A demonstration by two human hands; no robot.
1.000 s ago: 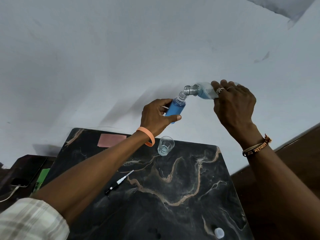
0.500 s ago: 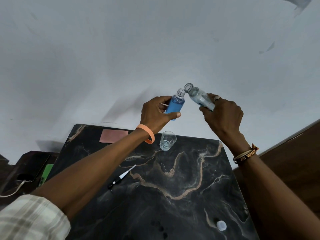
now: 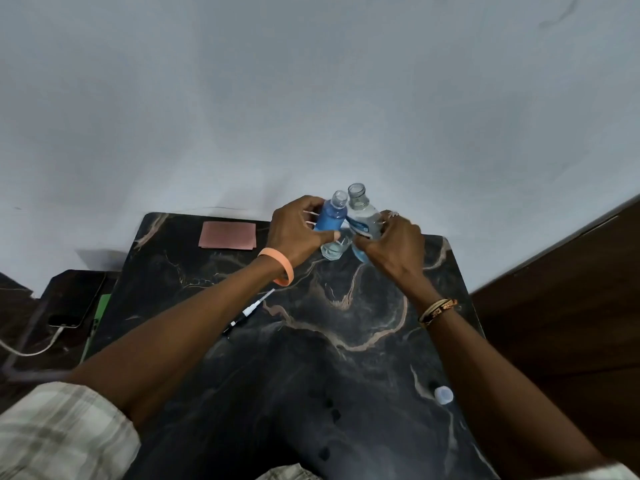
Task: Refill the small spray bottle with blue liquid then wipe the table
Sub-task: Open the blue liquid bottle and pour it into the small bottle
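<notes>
My left hand (image 3: 298, 231) grips the small spray bottle (image 3: 331, 215), uncapped, upright and nearly full of blue liquid. Close beside it, my right hand (image 3: 394, 249) holds the larger clear bottle (image 3: 362, 216), also upright and open, with a little blue liquid at its bottom. Both bottles are low over the far edge of the black marble table (image 3: 346, 358), right above a small clear glass (image 3: 333, 249). The spray head with its tube (image 3: 250, 310) lies on the table left of centre. A pink cloth (image 3: 227, 235) lies flat at the far left.
A white bottle cap (image 3: 443, 394) sits near the table's right edge. A phone on a charging cable (image 3: 74, 299) rests on a dark side surface to the left, next to something green. A grey wall stands behind the table, and a brown wooden surface lies to the right.
The larger bottle has tipped back from pouring to upright. Both hands have come down with their bottles to just above the glass at the table's far edge.
</notes>
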